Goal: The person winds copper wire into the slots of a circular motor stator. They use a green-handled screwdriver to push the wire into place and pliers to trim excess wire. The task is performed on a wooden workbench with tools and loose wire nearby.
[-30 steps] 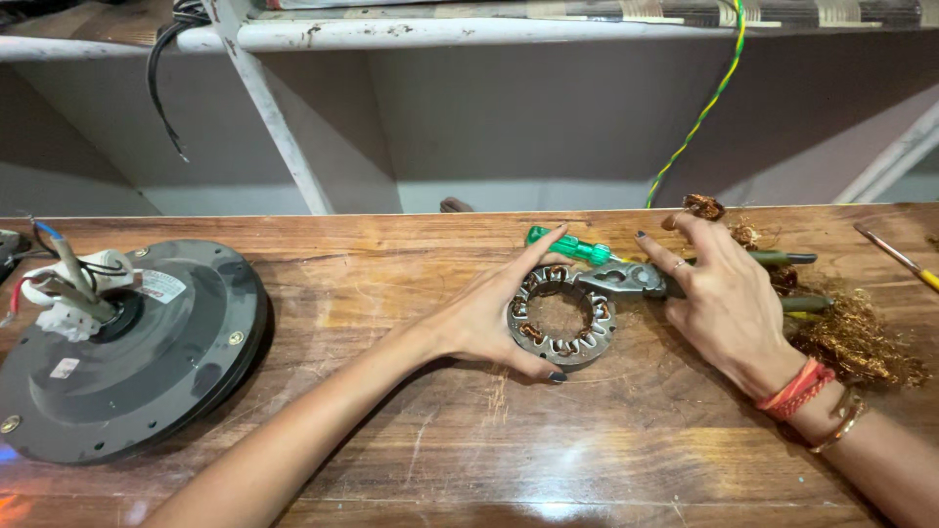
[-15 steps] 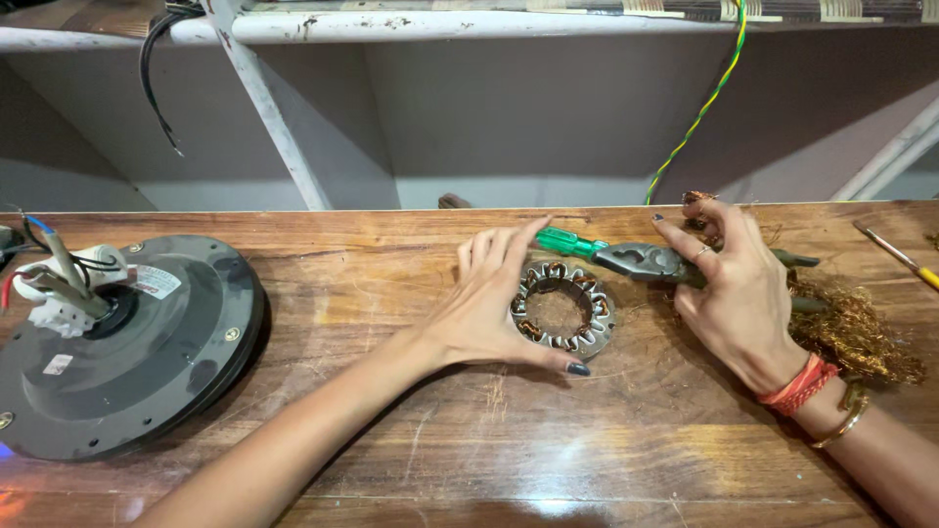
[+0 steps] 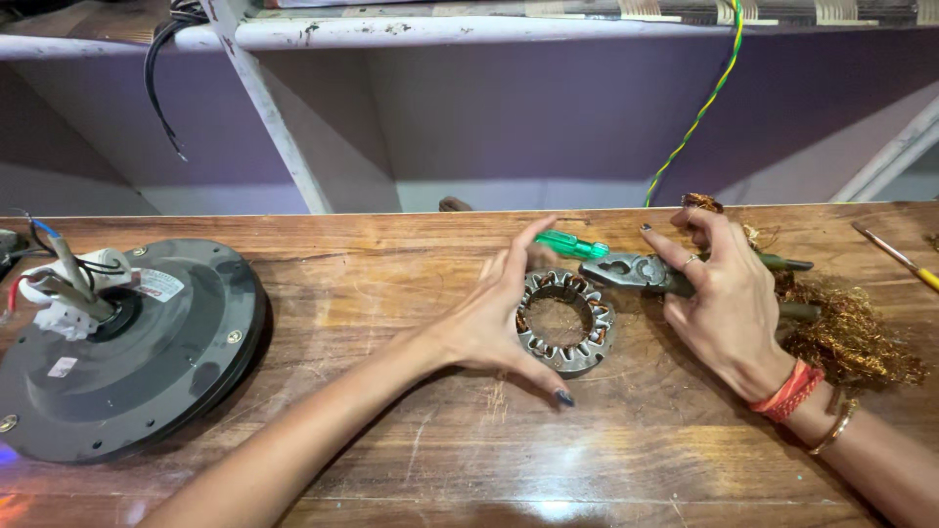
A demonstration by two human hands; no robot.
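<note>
On the wooden tabletop a ring-shaped motor stator lies flat near the middle, its inner teeth showing traces of copper winding. The left hand cups it from the left side: the thumb reaches round the near rim, the fingers arch over the far rim, so the grip is a loose, half-open cradle touching the stator's outer edge rather than a closed clasp.

The right hand sits just to the right of the stator and holds a pair of pliers. The fingers wrap over the handles, with the index finger and thumb spread out, so this grip is partly closed on the tool. The pliers' metal head points left, toward the stator's upper right rim; whether the tip touches the ring cannot be told. The dark handles stick out to the right past the hand.

A green-handled screwdriver lies just beyond the stator, close to the left fingertips. To the right of the right wrist, which wears red thread and bangles, is a heap of pulled copper wire. A yellow-handled tool lies at the far right edge.

Well apart at the left rests a dark round ceiling-fan motor housing with a white wired hub at its centre. A green-and-yellow twisted wire hangs from the shelf behind.
</note>
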